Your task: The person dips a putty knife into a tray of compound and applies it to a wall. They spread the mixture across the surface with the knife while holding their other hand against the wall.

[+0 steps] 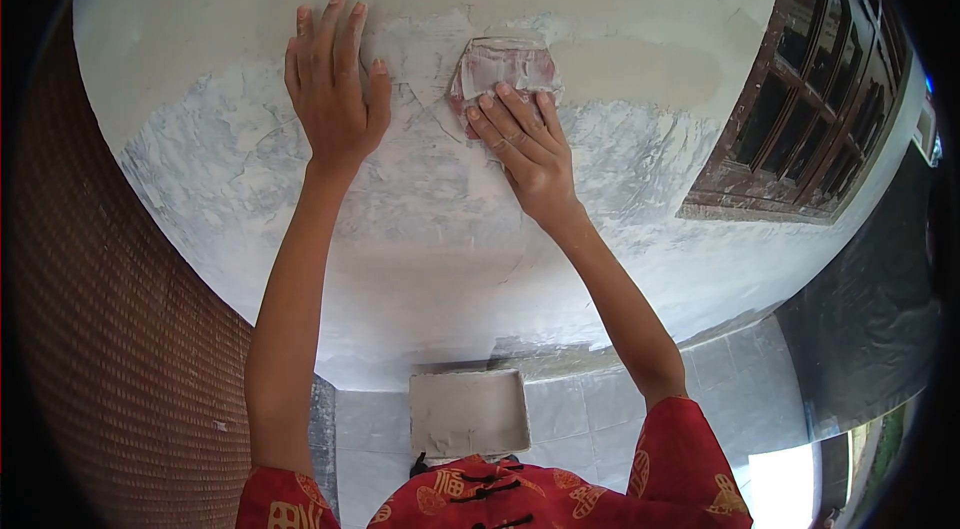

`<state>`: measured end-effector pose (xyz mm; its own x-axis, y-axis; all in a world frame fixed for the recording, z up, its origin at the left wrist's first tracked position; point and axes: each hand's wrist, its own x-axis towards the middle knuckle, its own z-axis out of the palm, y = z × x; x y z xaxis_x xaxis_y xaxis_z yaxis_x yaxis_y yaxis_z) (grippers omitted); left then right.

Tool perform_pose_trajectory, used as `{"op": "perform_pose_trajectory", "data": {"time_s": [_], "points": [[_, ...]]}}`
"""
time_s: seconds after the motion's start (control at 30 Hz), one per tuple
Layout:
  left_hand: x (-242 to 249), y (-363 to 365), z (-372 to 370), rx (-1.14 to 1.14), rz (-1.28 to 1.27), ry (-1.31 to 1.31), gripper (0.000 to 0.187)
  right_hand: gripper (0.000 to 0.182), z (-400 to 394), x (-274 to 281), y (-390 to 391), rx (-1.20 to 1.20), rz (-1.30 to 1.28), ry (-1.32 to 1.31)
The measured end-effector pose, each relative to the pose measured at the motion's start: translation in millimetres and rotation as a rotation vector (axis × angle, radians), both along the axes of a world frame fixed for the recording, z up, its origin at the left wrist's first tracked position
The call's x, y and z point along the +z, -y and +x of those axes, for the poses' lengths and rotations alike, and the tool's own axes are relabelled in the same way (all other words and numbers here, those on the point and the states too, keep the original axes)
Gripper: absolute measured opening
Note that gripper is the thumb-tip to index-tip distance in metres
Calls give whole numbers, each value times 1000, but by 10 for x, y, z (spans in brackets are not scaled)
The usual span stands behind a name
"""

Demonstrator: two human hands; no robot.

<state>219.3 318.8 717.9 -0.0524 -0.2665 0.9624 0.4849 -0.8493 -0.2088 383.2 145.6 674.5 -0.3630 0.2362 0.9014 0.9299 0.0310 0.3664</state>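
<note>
My left hand (335,94) lies flat against the wall (640,159), fingers stretched upward and thumb apart, holding nothing. To its right, my right hand (525,144) has its fingers over a flat reddish scraper-like piece (510,69) smeared with white paste. The piece is against the wall; its exact kind and the thumb's grip are hidden. Around both hands the wall changes from smooth beige above to patchy grey-white, streaked plaster below.
A dark wooden window frame with glass panes (800,94) is set in the wall at right. A shallow tray (468,414) with pale residue sits on the grey tiled floor (570,414) below. A brown woven surface (120,309) runs along the left, and dark sheeting (860,309) hangs at right.
</note>
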Motion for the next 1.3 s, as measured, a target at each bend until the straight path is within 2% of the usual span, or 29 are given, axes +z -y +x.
{"op": "perform_pose_trajectory", "data": {"time_s": [0.23, 0.47, 0.57, 0.63, 0.7, 0.77, 0.87, 1.0, 1.1, 1.23, 1.3], "points": [[5, -3, -1, 5, 13, 5, 49, 35, -6, -155, 49, -12, -109, -79], [3, 32, -7, 2, -15, -23, 50, 36, -78, -539, 249, -2, -189, -120], [31, 74, -13, -4, -30, -31, 51, 35, -242, -524, 546, 47, -183, -106], [100, 97, 7, -3, -32, -26, 51, 34, -310, -326, 717, 67, -155, -82], [187, 116, 48, -17, 2, -5, 51, 39, -329, -87, 819, 169, 71, -266], [343, 142, 99, -22, 17, 11, 51, 41, -338, 169, 900, 72, 174, -493], [403, 148, 159, -15, 26, 36, 49, 43, -212, 449, 833, 341, 242, -851], [355, 104, 130, 16, 31, 56, 48, 44, -75, 584, 551, 359, 305, -751], [351, 103, 137, 6, 25, 69, 48, 41, -94, 633, 449, 199, 219, -713], [358, 95, 142, 18, 12, 72, 48, 40, 23, 719, 468, 154, 255, -688], [346, 66, 165, -46, 8, 102, 48, 38, 133, 775, 535, 204, 452, -625]]}}
